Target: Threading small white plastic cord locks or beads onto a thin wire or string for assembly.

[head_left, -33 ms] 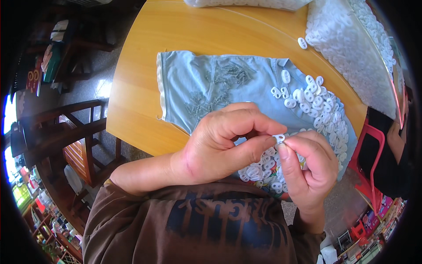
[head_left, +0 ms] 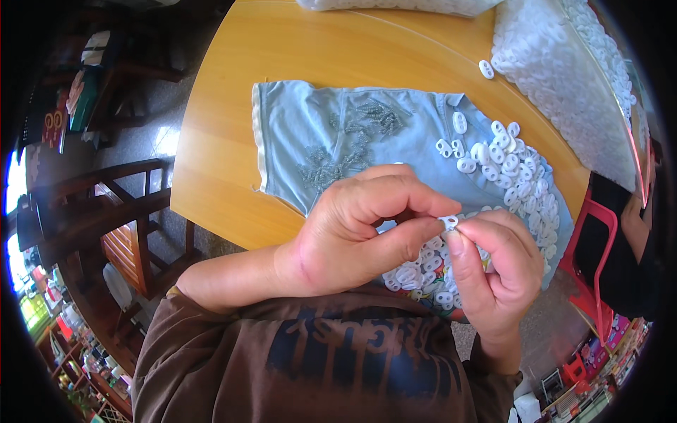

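Now the fingers [head_left: 488, 229] of your left hand [head_left: 358, 229] and right hand [head_left: 504, 264] pinch one white piece [head_left: 451, 221]; many loose pieces [head_left: 509, 163] seem left, finished ones unclear.

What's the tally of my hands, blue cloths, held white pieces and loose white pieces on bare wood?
Left hand and right hand: 2
Blue cloth: 1
Held white piece: 1
Loose white piece on bare wood: 1
Total: 5

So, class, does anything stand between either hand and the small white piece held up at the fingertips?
Nothing visible does. The left hand pinches the small white piece, and the right hand meets its edge. The loose white pieces on the blue cloth lie below, out of the way.
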`<state>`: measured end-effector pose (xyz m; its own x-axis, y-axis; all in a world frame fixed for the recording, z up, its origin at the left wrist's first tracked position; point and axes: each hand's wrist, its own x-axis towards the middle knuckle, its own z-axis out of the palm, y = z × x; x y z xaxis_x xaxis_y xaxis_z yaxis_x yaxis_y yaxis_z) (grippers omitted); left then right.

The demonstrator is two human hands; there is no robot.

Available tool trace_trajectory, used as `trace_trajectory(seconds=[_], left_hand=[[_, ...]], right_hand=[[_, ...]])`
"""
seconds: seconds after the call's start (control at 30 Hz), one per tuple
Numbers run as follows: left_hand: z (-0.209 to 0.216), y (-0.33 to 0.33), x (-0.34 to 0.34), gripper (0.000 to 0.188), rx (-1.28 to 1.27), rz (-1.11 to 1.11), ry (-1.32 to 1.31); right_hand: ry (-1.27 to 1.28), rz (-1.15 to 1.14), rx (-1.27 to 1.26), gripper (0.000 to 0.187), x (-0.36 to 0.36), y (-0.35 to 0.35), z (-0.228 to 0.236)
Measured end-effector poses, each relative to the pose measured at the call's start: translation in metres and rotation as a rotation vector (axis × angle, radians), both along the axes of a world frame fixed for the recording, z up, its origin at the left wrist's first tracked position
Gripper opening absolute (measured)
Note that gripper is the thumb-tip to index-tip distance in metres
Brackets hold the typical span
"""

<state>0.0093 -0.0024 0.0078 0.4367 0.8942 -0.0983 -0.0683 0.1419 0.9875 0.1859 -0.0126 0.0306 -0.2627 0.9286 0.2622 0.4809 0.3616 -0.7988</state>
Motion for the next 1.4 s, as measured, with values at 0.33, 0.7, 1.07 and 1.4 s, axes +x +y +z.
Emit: trace_trajectory(seconds=[0.33, 0.7, 1.07, 1.4], left_hand=[[-0.008, -0.005, -0.005, 0.019, -0.073, 0.046, -0.029], [-0.003, -0.005, -0.01, 0.017, -0.397, 0.208, -0.261], [-0.006, 0.0, -0.018, 0.016, -0.346, 0.359, -0.318], [-0.003, 0.002, -0.021, 0.016, -0.384, 0.323, -0.331]], right_hand=[[0.065, 0.038, -0.097, 0.013, -0.005, 0.002, -0.012], [0.062, 0.027, -0.117, 0.016, -0.002, 0.01, -0.008], [-0.591, -0.051, 0.132, 0.02, 0.011, 0.036, -0.022], [-0.494, -0.055, 0.155, 0.015, 0.011, 0.031, -0.025]])
